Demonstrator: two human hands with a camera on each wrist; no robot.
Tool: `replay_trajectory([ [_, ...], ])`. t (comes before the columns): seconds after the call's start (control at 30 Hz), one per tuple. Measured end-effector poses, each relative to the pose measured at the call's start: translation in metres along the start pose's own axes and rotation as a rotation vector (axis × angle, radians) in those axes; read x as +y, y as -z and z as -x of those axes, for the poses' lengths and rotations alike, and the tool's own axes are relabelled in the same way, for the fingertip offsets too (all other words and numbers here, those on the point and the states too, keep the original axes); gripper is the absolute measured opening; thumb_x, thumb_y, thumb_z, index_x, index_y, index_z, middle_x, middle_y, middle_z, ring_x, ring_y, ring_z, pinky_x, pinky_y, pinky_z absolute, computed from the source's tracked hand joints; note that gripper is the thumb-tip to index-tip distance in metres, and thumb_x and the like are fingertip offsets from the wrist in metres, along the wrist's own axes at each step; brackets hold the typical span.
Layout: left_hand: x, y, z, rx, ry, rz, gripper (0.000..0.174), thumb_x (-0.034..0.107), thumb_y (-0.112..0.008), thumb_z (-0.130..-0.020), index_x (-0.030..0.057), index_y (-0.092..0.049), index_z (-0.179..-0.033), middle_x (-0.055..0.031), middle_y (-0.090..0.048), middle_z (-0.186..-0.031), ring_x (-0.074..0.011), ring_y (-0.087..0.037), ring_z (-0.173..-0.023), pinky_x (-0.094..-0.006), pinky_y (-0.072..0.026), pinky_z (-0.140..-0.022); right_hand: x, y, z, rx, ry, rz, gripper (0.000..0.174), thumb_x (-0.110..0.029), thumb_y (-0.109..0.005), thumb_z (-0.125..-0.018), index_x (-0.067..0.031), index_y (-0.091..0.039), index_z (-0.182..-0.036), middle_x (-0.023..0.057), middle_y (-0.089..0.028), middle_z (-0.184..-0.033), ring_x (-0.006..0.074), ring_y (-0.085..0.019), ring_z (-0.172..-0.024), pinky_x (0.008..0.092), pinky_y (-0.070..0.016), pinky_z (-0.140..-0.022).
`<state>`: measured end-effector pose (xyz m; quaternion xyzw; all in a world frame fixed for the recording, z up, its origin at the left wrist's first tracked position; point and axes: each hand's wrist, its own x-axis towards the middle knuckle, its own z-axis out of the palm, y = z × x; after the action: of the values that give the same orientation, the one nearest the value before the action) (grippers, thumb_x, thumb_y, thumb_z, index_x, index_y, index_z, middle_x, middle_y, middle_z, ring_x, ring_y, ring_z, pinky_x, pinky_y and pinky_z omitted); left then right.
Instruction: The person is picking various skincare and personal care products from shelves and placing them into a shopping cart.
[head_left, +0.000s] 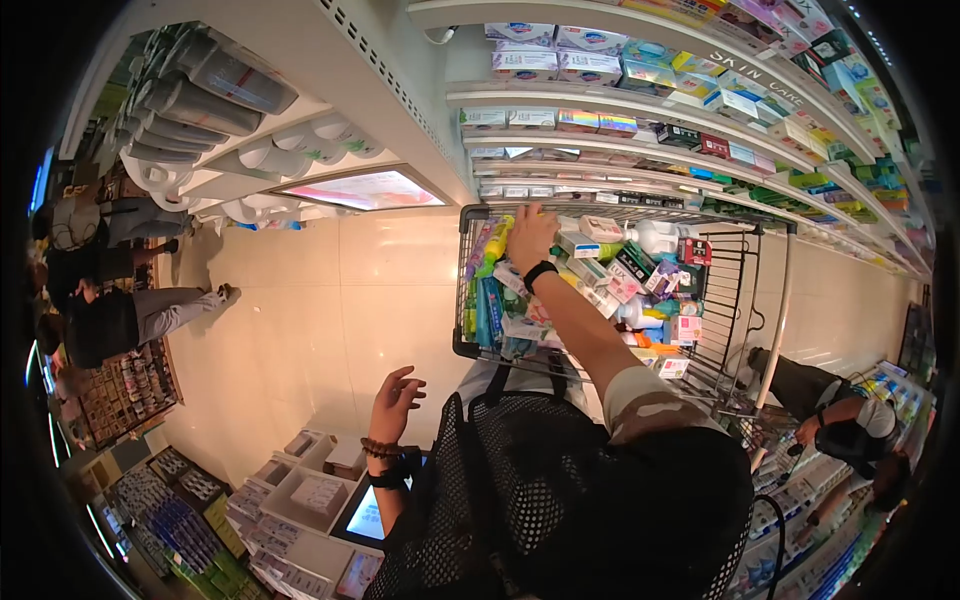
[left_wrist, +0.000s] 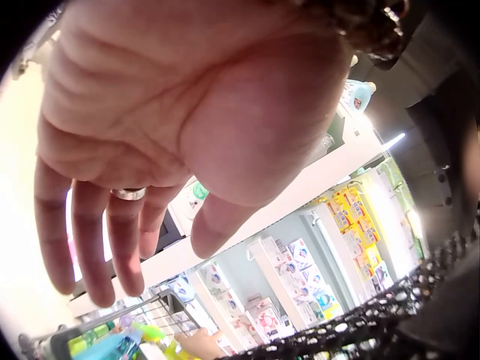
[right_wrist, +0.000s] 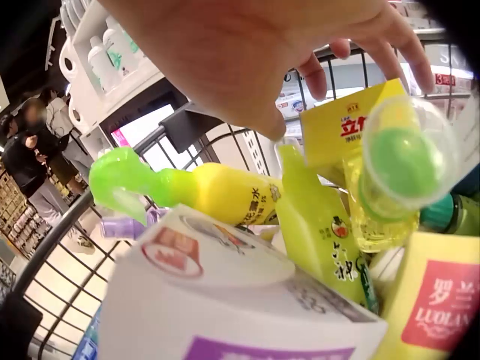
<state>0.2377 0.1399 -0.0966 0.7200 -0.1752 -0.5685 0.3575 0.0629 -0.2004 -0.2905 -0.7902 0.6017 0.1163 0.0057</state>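
My right hand (head_left: pixel 533 238) is over the far left part of a wire shopping cart (head_left: pixel 738 290) heaped with boxes and bottles. In the right wrist view its fingers (right_wrist: pixel 382 45) are spread and loosely bent, with nothing between them. Its thumb tip is right at the neck of a green bottle (right_wrist: pixel 319 225). Around it lie a yellow spray bottle (right_wrist: pixel 232 193) with a green trigger head, a yellow box (right_wrist: pixel 345 124) and a clear-capped bottle (right_wrist: pixel 390 217). My left hand (head_left: pixel 397 400) hangs in the air left of my body, palm showing and fingers loosely bent, holding nothing.
Shelves (head_left: pixel 600 95) of boxed goods stand just beyond the cart. A white display unit (head_left: pixel 390 70) rises at its far left. Bins of boxes (head_left: pixel 310 490) and a screen (head_left: pixel 375 510) lie near my left arm. People (head_left: pixel 110 310) stand at left and right.
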Motion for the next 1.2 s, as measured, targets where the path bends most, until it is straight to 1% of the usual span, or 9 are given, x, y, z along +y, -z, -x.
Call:
replay_trajectory([
  [0.2,-0.009,0.013,0.008,-0.092,-0.045,-0.111,0.039,0.024,-0.062,-0.103,0.0064,-0.055,-0.138,-0.0100,-0.071,-0.114,-0.0180,-0.068,-0.097,-0.0319,-0.0555,-0.080,-0.007,-0.025,-0.005,0.035,-0.090,-0.101,0.046,-0.030,-0.063,-0.095,-0.0106,-0.051,-0.136,0.0122,-0.044,-0.141,0.0449,-0.054,-0.119,0.0599,-0.0489,-0.089],
  [0.23,-0.009,0.015,0.008,-0.092,-0.055,-0.117,0.040,0.024,-0.062,-0.103,0.0063,-0.055,-0.137,-0.0102,-0.071,-0.114,-0.0180,-0.068,-0.097,-0.0319,-0.0555,-0.080,-0.008,-0.026,-0.002,0.038,-0.092,-0.066,0.044,-0.030,-0.060,-0.096,-0.0121,-0.052,-0.135,0.0111,-0.043,-0.143,0.0446,-0.053,-0.120,0.0603,-0.0487,-0.089],
  [0.27,-0.011,0.017,0.010,-0.094,-0.059,-0.123,0.040,0.025,-0.063,-0.103,0.0062,-0.056,-0.137,-0.0103,-0.071,-0.114,-0.0180,-0.068,-0.097,-0.0319,-0.0555,-0.080,-0.009,-0.026,-0.001,0.119,-0.118,-0.003,0.049,-0.035,-0.070,-0.091,-0.0134,-0.054,-0.132,0.0093,-0.046,-0.141,0.0398,-0.055,-0.118,0.0560,-0.0517,-0.087],
  [0.37,-0.013,0.021,0.014,-0.086,-0.087,-0.172,0.040,0.025,-0.063,-0.102,0.0050,-0.056,-0.136,-0.0107,-0.071,-0.114,-0.0191,-0.069,-0.097,-0.0321,-0.0566,-0.080,-0.005,-0.013,0.002,0.048,-0.127,-0.067,0.042,-0.027,-0.067,-0.093,-0.0150,-0.055,-0.132,0.0091,-0.045,-0.142,0.0382,-0.054,-0.120,0.0562,-0.0507,-0.089],
  [0.53,-0.016,0.021,0.025,-0.119,-0.141,-0.175,0.039,0.024,-0.063,-0.102,0.0037,-0.056,-0.135,-0.0107,-0.071,-0.113,-0.0200,-0.070,-0.097,-0.0326,-0.0576,-0.080,0.013,-0.014,0.016,0.096,-0.003,-0.176,0.023,-0.017,-0.063,-0.092,-0.0166,-0.069,-0.114,0.0073,-0.059,-0.123,0.0329,-0.055,-0.118,0.0532,-0.0506,-0.088],
  [0.77,-0.029,0.018,0.032,-0.147,-0.165,-0.241,0.035,0.021,-0.061,-0.103,0.0035,-0.058,-0.134,-0.0105,-0.071,-0.113,-0.0194,-0.070,-0.098,-0.0324,-0.0578,-0.080,0.030,-0.013,0.031,0.138,-0.003,-0.351,0.018,-0.022,-0.066,-0.089,-0.0137,-0.074,-0.103,0.0077,-0.066,-0.114,0.0328,-0.059,-0.112,0.0517,-0.0522,-0.086],
  [0.9,-0.029,0.008,0.016,-0.203,-0.286,-0.088,0.036,0.018,-0.061,-0.103,0.0057,-0.057,-0.136,-0.0116,-0.070,-0.117,-0.0192,-0.069,-0.100,-0.0345,-0.0598,-0.081,0.024,0.060,0.101,0.351,0.134,-0.698,0.019,-0.022,-0.067,-0.085,-0.0062,-0.076,-0.091,0.0147,-0.068,-0.094,0.0369,-0.061,-0.100,0.0466,-0.0532,-0.082],
  [1.07,0.008,-0.031,0.001,-0.156,-0.747,-0.088,0.073,0.006,-0.064,-0.097,0.0085,-0.025,-0.159,-0.0170,-0.047,-0.148,-0.0279,-0.055,-0.129,-0.0416,-0.0576,-0.095,0.003,0.175,0.227,0.267,0.415,-1.220,0.028,-0.026,-0.071,-0.092,-0.0063,-0.077,-0.111,0.0114,-0.071,-0.105,0.0336,-0.065,-0.101,0.0413,-0.0532,-0.087],
  [1.2,0.048,-0.062,0.007,-0.230,-1.012,0.147,0.089,0.025,-0.073,-0.095,0.0126,-0.016,-0.162,-0.0175,-0.047,-0.148,-0.0293,-0.051,-0.133,-0.0437,-0.0518,-0.104,0.010,0.233,0.296,0.293,0.636,-1.340,0.029,-0.016,-0.063,-0.098,-0.0037,-0.071,-0.123,0.0123,-0.071,-0.118,0.0305,-0.064,-0.116,0.0400,-0.0469,-0.105],
])
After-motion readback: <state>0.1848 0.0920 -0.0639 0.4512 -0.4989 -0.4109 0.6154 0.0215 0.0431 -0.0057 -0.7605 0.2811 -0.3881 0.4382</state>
